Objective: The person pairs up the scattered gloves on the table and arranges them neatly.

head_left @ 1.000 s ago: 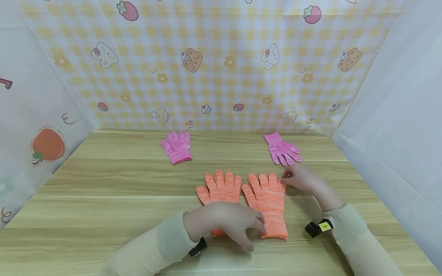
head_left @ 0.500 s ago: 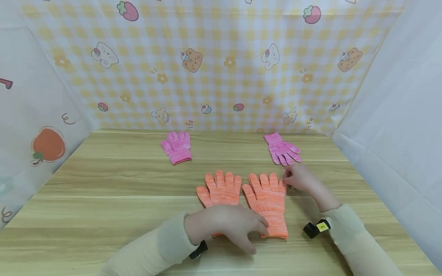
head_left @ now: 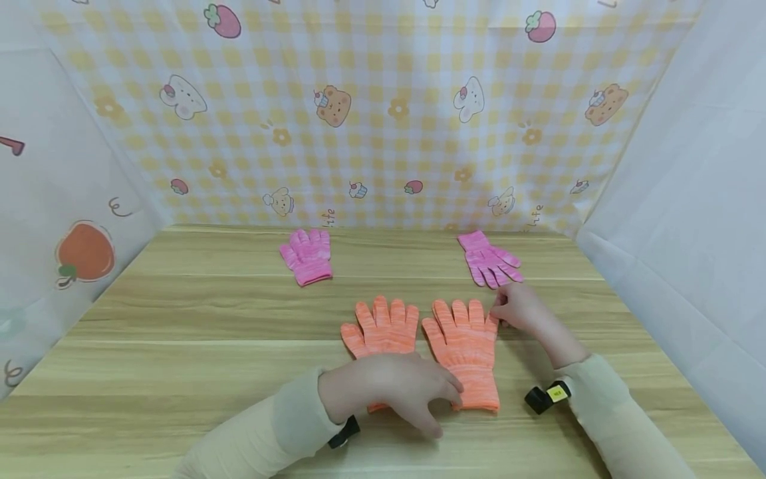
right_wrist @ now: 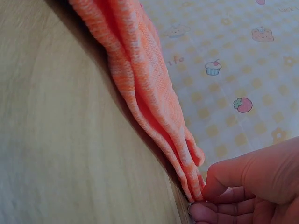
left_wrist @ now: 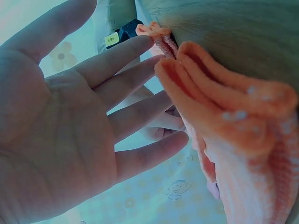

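Note:
Two orange knit gloves lie side by side, fingers away from me. My right hand [head_left: 522,308] pinches the outer fingertip of the right orange glove [head_left: 469,349] between thumb and forefinger; the right wrist view shows this pinch at the tip of the orange glove [right_wrist: 149,93]. My left hand [head_left: 395,386] spreads over the lower part of the left orange glove [head_left: 385,332], hiding much of it. Its fingertips reach the right glove's cuff; whether they touch it I cannot tell. In the left wrist view the left hand [left_wrist: 70,116] has straight fingers beside orange cuffs [left_wrist: 224,102].
Farther back on the wooden table [head_left: 209,306] lie a pink glove [head_left: 308,257] at left and another pink glove [head_left: 487,259] at right, just beyond my right hand. A checked cloth [head_left: 395,146] hangs behind the table, with white cloth [head_left: 682,199] along the sides.
The right orange glove has shifted slightly right and away from me, with my right hand at its fingertip. A wider gap shows between the orange gloves. My left hand has barely moved.

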`<state>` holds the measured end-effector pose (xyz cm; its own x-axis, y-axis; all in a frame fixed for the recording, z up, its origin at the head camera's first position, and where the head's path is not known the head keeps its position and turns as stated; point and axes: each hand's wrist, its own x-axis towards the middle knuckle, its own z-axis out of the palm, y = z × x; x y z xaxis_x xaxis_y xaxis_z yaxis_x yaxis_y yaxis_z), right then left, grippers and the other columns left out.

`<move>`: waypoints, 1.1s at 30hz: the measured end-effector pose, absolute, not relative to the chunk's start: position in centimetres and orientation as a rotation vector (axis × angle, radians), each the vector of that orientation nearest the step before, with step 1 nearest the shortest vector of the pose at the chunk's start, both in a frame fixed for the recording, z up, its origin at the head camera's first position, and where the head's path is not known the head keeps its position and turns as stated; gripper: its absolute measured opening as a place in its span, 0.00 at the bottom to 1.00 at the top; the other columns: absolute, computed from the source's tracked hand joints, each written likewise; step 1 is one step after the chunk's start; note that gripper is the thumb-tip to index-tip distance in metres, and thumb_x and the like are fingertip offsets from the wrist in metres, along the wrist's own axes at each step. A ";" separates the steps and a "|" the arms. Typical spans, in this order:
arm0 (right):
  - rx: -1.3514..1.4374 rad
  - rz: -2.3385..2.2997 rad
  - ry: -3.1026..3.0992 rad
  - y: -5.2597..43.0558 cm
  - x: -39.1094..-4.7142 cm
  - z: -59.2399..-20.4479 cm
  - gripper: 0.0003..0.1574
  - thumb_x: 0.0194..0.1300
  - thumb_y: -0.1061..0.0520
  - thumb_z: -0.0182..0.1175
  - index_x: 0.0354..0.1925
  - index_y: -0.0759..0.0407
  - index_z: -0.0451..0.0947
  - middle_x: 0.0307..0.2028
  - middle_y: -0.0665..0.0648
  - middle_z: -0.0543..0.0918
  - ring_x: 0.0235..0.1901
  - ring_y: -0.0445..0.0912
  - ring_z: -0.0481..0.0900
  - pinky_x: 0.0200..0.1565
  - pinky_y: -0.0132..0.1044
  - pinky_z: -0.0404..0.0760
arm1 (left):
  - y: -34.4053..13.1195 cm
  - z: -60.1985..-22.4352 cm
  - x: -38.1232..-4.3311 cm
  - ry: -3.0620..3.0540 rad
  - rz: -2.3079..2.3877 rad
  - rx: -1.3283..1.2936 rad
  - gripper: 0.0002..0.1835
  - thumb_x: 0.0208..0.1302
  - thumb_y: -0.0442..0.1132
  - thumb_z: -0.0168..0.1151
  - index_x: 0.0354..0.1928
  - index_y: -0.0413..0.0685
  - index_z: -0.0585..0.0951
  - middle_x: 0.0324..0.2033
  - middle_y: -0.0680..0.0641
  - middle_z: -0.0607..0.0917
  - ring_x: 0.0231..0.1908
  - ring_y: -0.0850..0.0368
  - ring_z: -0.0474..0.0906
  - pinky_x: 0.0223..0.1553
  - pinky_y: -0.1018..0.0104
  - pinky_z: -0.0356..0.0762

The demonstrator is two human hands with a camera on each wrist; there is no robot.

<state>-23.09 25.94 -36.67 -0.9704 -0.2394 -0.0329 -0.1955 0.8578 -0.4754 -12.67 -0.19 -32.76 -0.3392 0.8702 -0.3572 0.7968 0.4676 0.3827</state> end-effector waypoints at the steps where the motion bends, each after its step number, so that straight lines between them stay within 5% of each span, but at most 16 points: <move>1: -0.341 -0.741 2.939 26.0 -23.1 -36.7 0.08 0.48 0.66 0.61 0.19 0.60 0.71 0.15 0.52 0.75 0.17 0.44 0.73 0.21 0.36 0.71 | -0.2 -32.8 -12.7 2.206 0.188 1.386 0.26 0.62 0.52 0.63 0.63 0.60 0.75 0.65 0.61 0.68 0.64 0.65 0.61 0.62 0.58 0.63; 33: -0.223 -0.777 2.841 26.2 -23.0 -36.4 0.06 0.51 0.65 0.61 0.26 0.64 0.72 0.19 0.55 0.76 0.17 0.44 0.77 0.21 0.35 0.75 | -0.4 -32.5 -12.8 2.210 0.177 1.372 0.27 0.62 0.50 0.64 0.64 0.58 0.74 0.62 0.60 0.71 0.63 0.67 0.63 0.61 0.71 0.61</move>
